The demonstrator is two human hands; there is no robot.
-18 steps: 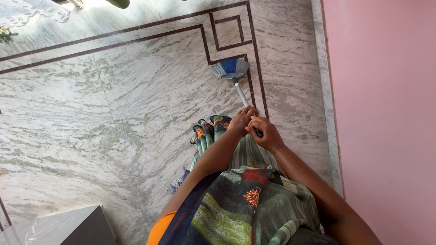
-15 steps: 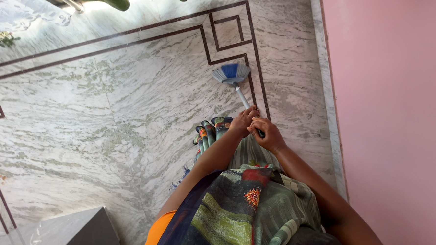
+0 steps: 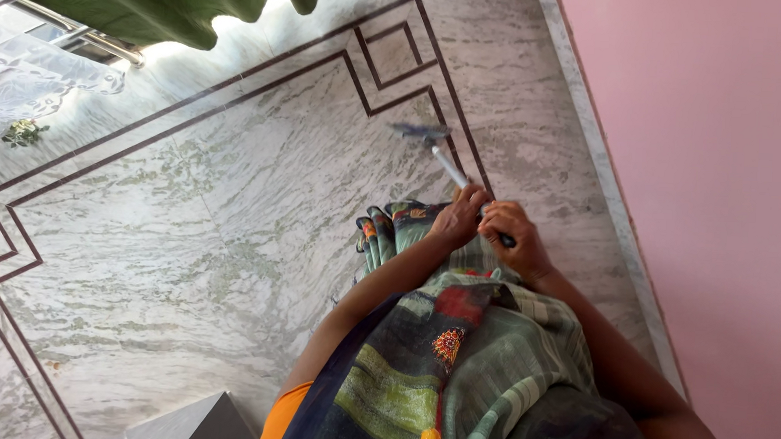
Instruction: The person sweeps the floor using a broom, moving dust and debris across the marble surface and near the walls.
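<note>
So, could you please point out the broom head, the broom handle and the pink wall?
broom head [image 3: 421, 132], head view, blurred bristles.
broom handle [image 3: 450, 167], head view, pale shaft above the hands.
pink wall [image 3: 718, 155], head view, bare surface.

A marble floor [image 3: 188, 228] of pale grey-green veining fills most of the view, inlaid with thin dark border lines [image 3: 238, 86] that step into square key shapes at the corners. Along the floor's right edge rises a pink wall [image 3: 717, 172]. At the top left corner hang a green cloth [image 3: 145, 2] and a white lace fabric [image 3: 37, 81] — beneath them a metal rail [image 3: 91, 40]. A grey slab corner [image 3: 197, 423] shows at the bottom edge
</note>
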